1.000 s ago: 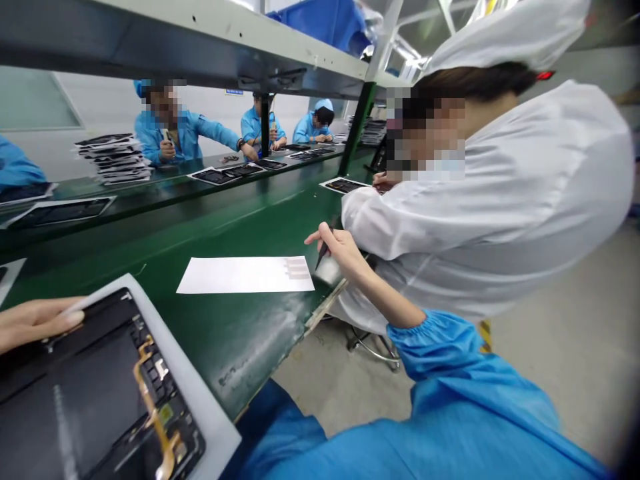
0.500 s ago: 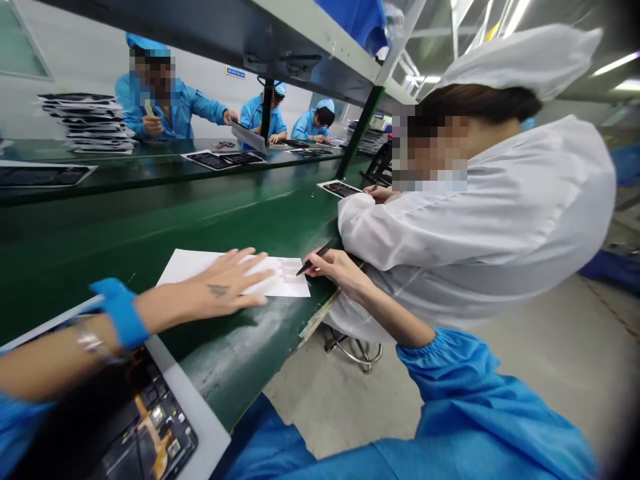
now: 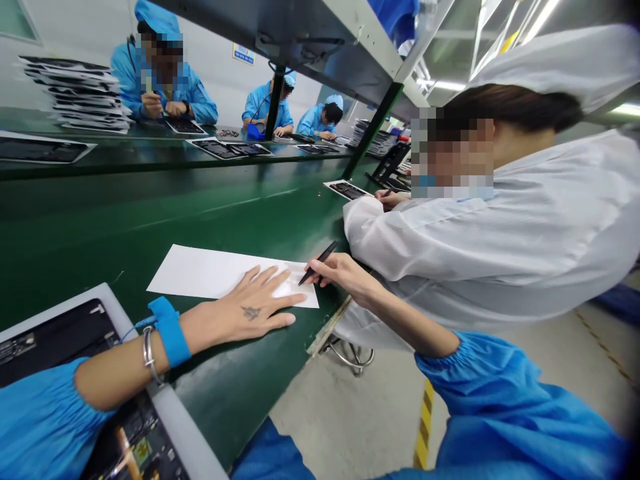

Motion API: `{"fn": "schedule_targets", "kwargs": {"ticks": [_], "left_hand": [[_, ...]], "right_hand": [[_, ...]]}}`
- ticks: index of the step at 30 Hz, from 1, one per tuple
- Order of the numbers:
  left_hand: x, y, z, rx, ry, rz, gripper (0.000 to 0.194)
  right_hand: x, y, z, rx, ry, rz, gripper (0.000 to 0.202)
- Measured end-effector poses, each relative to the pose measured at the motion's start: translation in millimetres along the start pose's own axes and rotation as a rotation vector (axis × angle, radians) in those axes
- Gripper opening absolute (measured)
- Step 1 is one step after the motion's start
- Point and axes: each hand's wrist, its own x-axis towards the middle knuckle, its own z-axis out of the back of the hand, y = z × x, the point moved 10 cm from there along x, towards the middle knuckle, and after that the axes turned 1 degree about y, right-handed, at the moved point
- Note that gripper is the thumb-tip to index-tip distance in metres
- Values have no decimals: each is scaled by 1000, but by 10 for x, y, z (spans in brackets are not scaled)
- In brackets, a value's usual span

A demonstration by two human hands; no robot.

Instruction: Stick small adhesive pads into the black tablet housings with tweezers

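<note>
On the green bench (image 3: 95, 220) lies a long white sheet (image 3: 195, 270) with faint greyish strips near its right end. My left hand (image 3: 263, 303) rests flat over the sheet's lower right part, fingers spread, and hides some of the strips. A blue band (image 3: 170, 331) wraps that wrist. My right hand (image 3: 335, 270) is closed around slim black tweezers (image 3: 320, 261); their points angle down to the sheet's right end, just past my left fingertips. Whether they grip a strip is too small to tell. Beneath my left forearm is an opened electronic device (image 3: 143, 440) in a pale frame.
A co-worker in white (image 3: 480, 233) sits close on my right, near the bench edge. Across the bench, several people in blue work beside a tall stack of panels (image 3: 83, 93) and flat dark panels (image 3: 230, 148). A shelf (image 3: 320, 40) hangs overhead.
My left hand has slid rightward along the sheet, towards the strips. The tweezers remain at the sheet's right end. The view has shifted slightly, and a co-worker opposite has drawn one hand in.
</note>
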Motion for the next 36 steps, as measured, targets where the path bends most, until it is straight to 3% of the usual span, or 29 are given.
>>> {"fn": "schedule_targets", "kwargs": {"ticks": [5,10,15,19,24,26,29,32,34,36], "left_hand": [[17,-74,65,40,-53,-27,53],[30,-86,63,68,-44,-14,52],[14,-105,100,83,-75,-28,50],[4,-104,128,86,-116,-51,49],[43,-179,52,119,-43,-47,56],[-40,-162,237,164,-85,-29,64],[-524,131,826,260,-260,121,59],[-1474,608,1279,329,-343,414,38],[-2126,835,1292,358,-314,555,38],[-2591,955,1118,326,-287,595,37]], "right_hand": [[-33,-102,94,24,-31,-69,88],[-27,-46,26,-42,12,-46,89],[-43,-60,81,-26,-77,-27,86],[-122,-88,132,163,-172,26,73],[-249,249,150,520,-314,233,62],[-296,406,91,558,-304,269,60],[-346,424,178,505,-402,225,61],[-277,492,172,434,-382,281,50],[-201,551,-29,404,-326,254,53],[-127,652,-433,361,-231,170,62]]}}
